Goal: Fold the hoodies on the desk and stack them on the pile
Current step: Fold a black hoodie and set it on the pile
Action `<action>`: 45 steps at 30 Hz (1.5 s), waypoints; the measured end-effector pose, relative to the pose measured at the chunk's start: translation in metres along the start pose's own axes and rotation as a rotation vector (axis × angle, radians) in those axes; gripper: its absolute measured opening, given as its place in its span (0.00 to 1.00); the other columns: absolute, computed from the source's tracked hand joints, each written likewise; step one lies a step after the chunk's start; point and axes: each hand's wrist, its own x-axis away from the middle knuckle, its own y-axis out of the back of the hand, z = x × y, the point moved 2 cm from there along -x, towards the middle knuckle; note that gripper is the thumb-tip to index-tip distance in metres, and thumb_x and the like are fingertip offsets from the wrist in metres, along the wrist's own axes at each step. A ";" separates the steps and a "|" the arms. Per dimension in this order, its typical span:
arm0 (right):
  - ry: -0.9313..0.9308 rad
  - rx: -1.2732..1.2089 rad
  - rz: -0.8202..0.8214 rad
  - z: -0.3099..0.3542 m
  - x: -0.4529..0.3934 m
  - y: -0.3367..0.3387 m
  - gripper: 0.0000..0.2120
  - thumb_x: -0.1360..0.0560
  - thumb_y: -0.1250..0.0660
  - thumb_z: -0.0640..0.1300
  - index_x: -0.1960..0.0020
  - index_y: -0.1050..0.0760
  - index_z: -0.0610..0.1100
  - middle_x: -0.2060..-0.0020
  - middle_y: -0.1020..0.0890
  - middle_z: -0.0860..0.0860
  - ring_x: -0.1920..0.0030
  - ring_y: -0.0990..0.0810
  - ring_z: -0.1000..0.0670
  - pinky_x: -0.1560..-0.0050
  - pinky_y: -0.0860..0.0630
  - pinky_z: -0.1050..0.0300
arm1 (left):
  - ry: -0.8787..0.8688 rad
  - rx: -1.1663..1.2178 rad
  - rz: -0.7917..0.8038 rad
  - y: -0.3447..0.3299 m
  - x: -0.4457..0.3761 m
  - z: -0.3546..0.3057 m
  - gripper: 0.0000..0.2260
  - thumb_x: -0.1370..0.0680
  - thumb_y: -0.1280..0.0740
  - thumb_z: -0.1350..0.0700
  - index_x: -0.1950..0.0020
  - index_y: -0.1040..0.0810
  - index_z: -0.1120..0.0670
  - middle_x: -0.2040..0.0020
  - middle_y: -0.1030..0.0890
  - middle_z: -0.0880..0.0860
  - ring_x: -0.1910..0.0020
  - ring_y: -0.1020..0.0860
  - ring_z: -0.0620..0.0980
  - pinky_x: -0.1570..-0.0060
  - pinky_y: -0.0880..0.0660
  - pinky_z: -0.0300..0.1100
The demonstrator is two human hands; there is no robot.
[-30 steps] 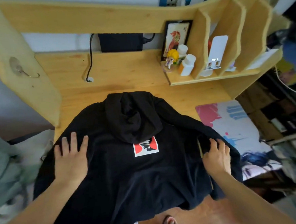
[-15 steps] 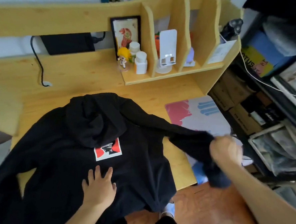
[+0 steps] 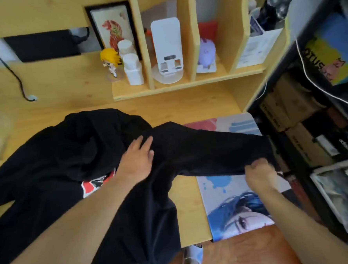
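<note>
Head view: black hoodie (image 3: pixel 68 158) lay spread on the desk (image 3: pixel 188 108). Left hand (image 3: pixel 138 156) pressed flat at the shoulder, fingers straight. Right hand (image 3: pixel 260 172) pinched the sleeve (image 3: pixel 211 150) cuff, stretched out rightwards. Step: sleeve fold. Next: carry the cuff across the body.

two bare forearms enter from the bottom of the frame, one from the lower left corner and one from the lower right. no sleeve, watch, ring or band shows on either; both are uncovered from the frame edge down to the wrist. the left hand (image 3: pixel 139 157) sits near the centre of the frame, its fingers and thumb bare. the right hand (image 3: pixel 260 172) sits right of centre, also bare, its fingers mostly hidden from the camera. at the bottom edge, centre, a foot in a white slide sandal (image 3: pixel 194 258) shows, with part of a second one just left of it.
</note>
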 end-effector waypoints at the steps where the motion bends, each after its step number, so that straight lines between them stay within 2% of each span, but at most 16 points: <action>1: -0.151 -0.225 0.009 -0.012 0.002 -0.005 0.18 0.27 0.35 0.51 0.49 0.24 0.36 0.53 0.19 0.39 0.49 0.18 0.33 0.47 0.20 0.37 | 0.004 -0.015 -0.009 0.006 -0.023 0.002 0.26 0.13 0.47 0.50 0.16 0.50 0.46 0.16 0.48 0.54 0.18 0.48 0.56 0.23 0.39 0.54; 3: -0.411 -0.599 0.036 -0.028 -0.004 -0.011 0.15 0.22 0.36 0.51 0.49 0.26 0.37 0.58 0.20 0.41 0.57 0.16 0.38 0.56 0.17 0.42 | -0.008 -0.131 -0.011 0.015 -0.064 0.011 0.31 0.16 0.41 0.57 0.16 0.52 0.46 0.16 0.49 0.55 0.18 0.49 0.58 0.23 0.38 0.55; 5: -0.521 -0.821 0.001 -0.029 -0.018 -0.012 0.14 0.20 0.34 0.51 0.48 0.26 0.39 0.56 0.19 0.42 0.58 0.17 0.42 0.53 0.17 0.44 | -0.069 -0.308 0.002 0.020 -0.099 0.023 0.34 0.18 0.37 0.59 0.16 0.49 0.47 0.17 0.49 0.55 0.18 0.49 0.59 0.24 0.38 0.56; 9: -0.573 -1.013 0.046 -0.012 -0.052 -0.019 0.12 0.18 0.35 0.50 0.46 0.27 0.41 0.60 0.22 0.47 0.61 0.20 0.48 0.56 0.20 0.50 | -0.069 -0.461 0.127 0.016 -0.135 0.038 0.18 0.16 0.38 0.52 0.26 0.30 0.50 0.25 0.35 0.57 0.25 0.38 0.62 0.35 0.27 0.62; 12: -0.565 -1.012 -0.060 -0.017 -0.062 -0.012 0.08 0.18 0.40 0.42 0.41 0.26 0.44 0.62 0.23 0.45 0.66 0.24 0.48 0.67 0.25 0.54 | 0.154 -0.525 -0.159 0.042 -0.143 0.031 0.13 0.16 0.38 0.55 0.31 0.26 0.53 0.36 0.29 0.63 0.37 0.29 0.66 0.50 0.22 0.59; 15: -0.463 -0.985 -0.272 -0.037 -0.072 0.008 0.08 0.19 0.43 0.38 0.44 0.27 0.45 0.45 0.22 0.36 0.54 0.17 0.39 0.65 0.20 0.51 | 0.344 -0.021 -0.318 0.052 -0.158 0.017 0.14 0.14 0.43 0.53 0.31 0.31 0.58 0.40 0.24 0.66 0.41 0.24 0.70 0.46 0.26 0.59; 17: -0.490 -1.008 -0.271 -0.048 -0.078 0.016 0.07 0.19 0.43 0.37 0.47 0.28 0.45 0.43 0.22 0.36 0.52 0.17 0.40 0.68 0.18 0.54 | 0.315 0.388 -0.084 0.033 -0.155 -0.001 0.21 0.14 0.42 0.51 0.23 0.41 0.54 0.29 0.28 0.62 0.31 0.28 0.66 0.34 0.30 0.57; 19: -0.528 -1.019 -0.245 -0.051 -0.077 0.016 0.11 0.17 0.42 0.38 0.36 0.28 0.41 0.43 0.22 0.40 0.46 0.19 0.43 0.60 0.17 0.55 | 0.183 0.509 0.161 0.007 -0.125 -0.020 0.35 0.17 0.36 0.47 0.17 0.56 0.44 0.18 0.41 0.53 0.20 0.39 0.58 0.23 0.39 0.53; 22: -0.433 -0.624 -0.356 -0.044 -0.062 0.022 0.24 0.19 0.38 0.47 0.25 0.33 0.41 0.32 0.25 0.40 0.32 0.25 0.39 0.35 0.25 0.47 | -0.013 0.296 0.012 -0.020 -0.037 -0.025 0.35 0.17 0.36 0.46 0.16 0.52 0.41 0.16 0.53 0.49 0.17 0.57 0.51 0.19 0.51 0.52; 24: -0.345 -0.464 -0.400 -0.026 -0.029 0.013 0.28 0.22 0.36 0.48 0.25 0.35 0.38 0.31 0.28 0.36 0.32 0.28 0.35 0.30 0.31 0.42 | -0.037 0.247 -0.160 -0.033 0.046 -0.010 0.29 0.16 0.37 0.47 0.17 0.44 0.42 0.16 0.50 0.50 0.17 0.56 0.52 0.19 0.52 0.51; 28: 0.096 -0.264 -0.046 0.009 0.083 -0.050 0.19 0.21 0.35 0.41 0.30 0.29 0.40 0.38 0.24 0.41 0.38 0.25 0.38 0.37 0.31 0.45 | 0.359 0.141 -0.359 -0.062 0.189 0.084 0.24 0.18 0.35 0.49 0.22 0.30 0.51 0.20 0.38 0.62 0.21 0.43 0.65 0.23 0.42 0.60; 31: 0.423 0.065 0.079 0.001 0.162 -0.107 0.17 0.23 0.36 0.38 0.34 0.25 0.40 0.41 0.26 0.35 0.42 0.24 0.31 0.43 0.25 0.41 | 0.789 0.091 -0.267 -0.066 0.267 0.157 0.27 0.19 0.32 0.52 0.21 0.32 0.51 0.21 0.39 0.65 0.22 0.42 0.68 0.23 0.42 0.63; 33: 0.307 0.168 0.230 -0.008 0.193 -0.127 0.22 0.23 0.33 0.40 0.31 0.31 0.38 0.41 0.25 0.34 0.40 0.25 0.31 0.41 0.26 0.40 | 0.913 0.087 -0.212 -0.057 0.303 0.190 0.27 0.18 0.34 0.51 0.19 0.35 0.52 0.21 0.41 0.67 0.22 0.42 0.70 0.24 0.44 0.62; 35: 0.246 0.216 0.271 -0.007 0.205 -0.129 0.17 0.24 0.35 0.38 0.37 0.31 0.34 0.46 0.21 0.32 0.44 0.24 0.32 0.44 0.26 0.41 | 0.968 0.193 -0.139 -0.052 0.323 0.216 0.26 0.16 0.37 0.53 0.19 0.38 0.55 0.20 0.44 0.67 0.21 0.46 0.68 0.24 0.45 0.59; 39: 0.195 0.152 0.080 0.012 0.185 -0.098 0.13 0.22 0.39 0.35 0.38 0.30 0.36 0.43 0.24 0.31 0.43 0.24 0.30 0.47 0.30 0.41 | 0.888 0.202 -0.100 -0.058 0.340 0.246 0.29 0.18 0.34 0.50 0.18 0.39 0.48 0.23 0.43 0.65 0.25 0.40 0.67 0.30 0.36 0.60; 45: 0.106 0.433 -0.025 0.013 0.182 -0.079 0.29 0.24 0.36 0.35 0.25 0.37 0.44 0.34 0.33 0.33 0.37 0.28 0.29 0.38 0.30 0.34 | 0.816 0.123 -0.203 -0.059 0.341 0.251 0.13 0.19 0.35 0.47 0.45 0.17 0.54 0.44 0.26 0.59 0.44 0.27 0.64 0.44 0.28 0.57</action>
